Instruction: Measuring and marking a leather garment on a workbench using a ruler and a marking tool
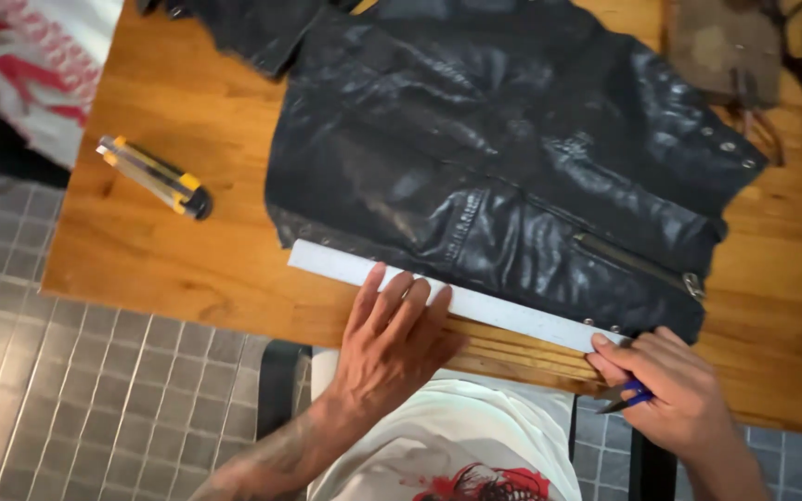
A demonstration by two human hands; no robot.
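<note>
From the head camera, a black leather jacket [503, 158] lies spread flat on a wooden table [169, 250], its hem running along the near edge. A zipped pocket [638, 264] with a metal pull sits low on its right side, closed, so what it holds cannot be told. Metal snaps dot the hem and the right edge.

At the top left, a white bag with red print [34, 56] hangs or rests just off the table corner; its contents are hidden. At the top right lies a brown, flat pouch-like thing [726, 46], partly cut off by the frame and too unclear to name further. On the table's left part, well apart from the jacket, lies a yellow-and-black utility knife [152, 176], set at a slant.

A long pale ruler [512, 315] lies along the jacket's hem, slanting down toward the right, its far edge against the leather and its near edge on bare wood.

The left hand [392, 343] lies flat and spread — fingers pressed on the ruler's middle, palm on the table edge. The right hand [675, 385] is closed around a small blue-handled cutting tool [628, 397] at the ruler's right end, thumb touching the ruler tip; only the handle and a dark tip show, so its kind cannot be told exactly.

Below the table, grey tiled floor [76, 417].
</note>
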